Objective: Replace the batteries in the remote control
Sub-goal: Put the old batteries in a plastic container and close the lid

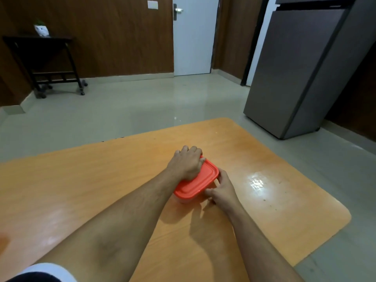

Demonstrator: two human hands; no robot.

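Remote control and batteries are not showing anywhere; what is showing is a small box with a flat red plastic lid (198, 180) and a see-through bottom, sitting on the shiny orange wooden table (81, 180). The box is sitting near the middle of the table, a little toward the far edge.

The person's left hand (188, 162) is lying on top of the box's far left end. Its fingers are curling down over the far edge of the lid, so it is holding the box. The person's right hand (221, 188) is touching the box's near right side. Its thumb and fingers are pinching at the rim of the lid by the corner. Both bare arms are reaching out over the table from the near edge. What is inside the box is hidden by the lid and the hands.

A bright patch of light is shining on the table just right of the box. Beyond the table, the pale grey floor (142, 102) is spreading out. A tall grey metal fridge (295, 68) is standing on the floor, right of the table and past its far corner. A white door (193, 37) with a silver handle is standing far behind the table, set in a brown wooden wall. A black cart on wheels (46, 64) is standing far off to the left of the table, and a small white pot with a green plant (41, 29) is sitting on top of it.
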